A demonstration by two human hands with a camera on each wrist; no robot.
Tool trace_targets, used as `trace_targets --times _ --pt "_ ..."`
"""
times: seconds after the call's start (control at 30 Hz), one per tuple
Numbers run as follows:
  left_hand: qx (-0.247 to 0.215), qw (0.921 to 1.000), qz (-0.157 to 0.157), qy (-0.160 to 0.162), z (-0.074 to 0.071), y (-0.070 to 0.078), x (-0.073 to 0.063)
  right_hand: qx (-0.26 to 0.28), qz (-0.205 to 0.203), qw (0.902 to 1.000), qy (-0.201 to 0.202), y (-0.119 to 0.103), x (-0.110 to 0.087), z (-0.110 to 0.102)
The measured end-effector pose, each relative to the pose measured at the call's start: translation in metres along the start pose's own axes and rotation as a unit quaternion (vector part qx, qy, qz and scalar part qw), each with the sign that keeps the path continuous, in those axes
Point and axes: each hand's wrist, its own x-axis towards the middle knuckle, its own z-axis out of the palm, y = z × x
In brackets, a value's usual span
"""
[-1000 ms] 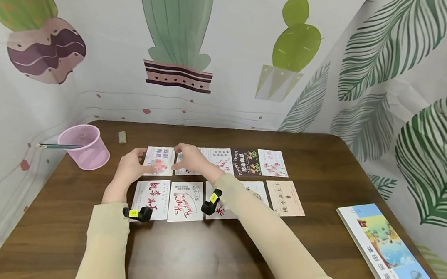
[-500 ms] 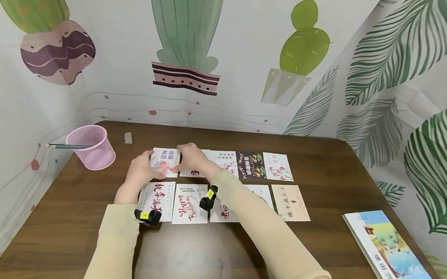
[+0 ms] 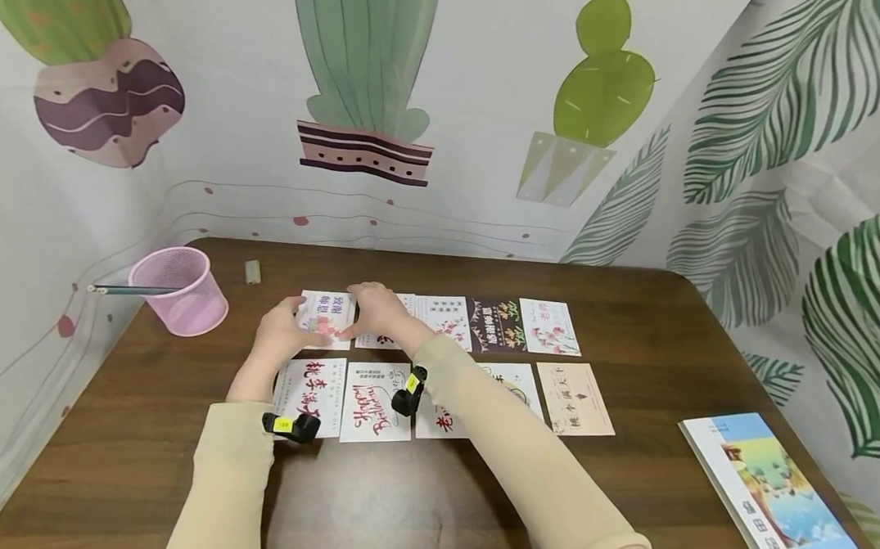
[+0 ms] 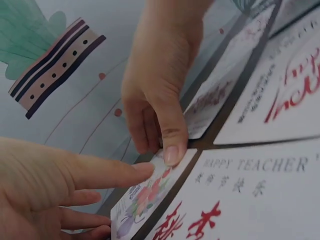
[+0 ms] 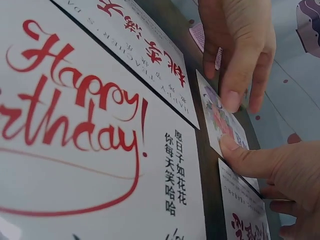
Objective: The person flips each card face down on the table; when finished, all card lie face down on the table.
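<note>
- The left hand (image 3: 275, 335), relaxed, touches the left edge of the floral card (image 3: 327, 309).
- The right hand (image 3: 383, 314), loosely spread, rests its thumb on that card.
- The floral card lies flat between them.
- A pink cup (image 3: 196, 308) stands left of both.

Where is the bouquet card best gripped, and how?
Probably pinch the bouquet card at its left edge, the left hand coming from the left: it lies flat with no card on that side, while other cards sit close to its right and near edges.
</note>
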Motion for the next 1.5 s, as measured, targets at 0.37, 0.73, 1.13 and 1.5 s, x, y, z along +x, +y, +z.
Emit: trace_targets --times 0.37,0.73,1.13,1.5 --pt "-0.213 0.9761 -0.035 0.027 -0.005 -0.01 0.004 0.001 -0.004 1.0 0.0 -0.001 -0.004 0.001" --pt "-0.226 0.9716 -0.068 -0.019 -0.002 -0.015 0.006 0.008 -0.006 0.9999 0.008 -0.003 -0.008 -0.001" --pt "-0.254 0.9508 -0.001 0.177 -0.013 0.018 -0.004 0.312 -0.048 0.9407 0.123 -0.037 -0.029 -0.031" --pt "-0.225 0.9358 0.094 0.254 0.002 0.032 -0.003 0.449 -0.022 0.8742 0.183 -0.046 -0.03 -0.033"
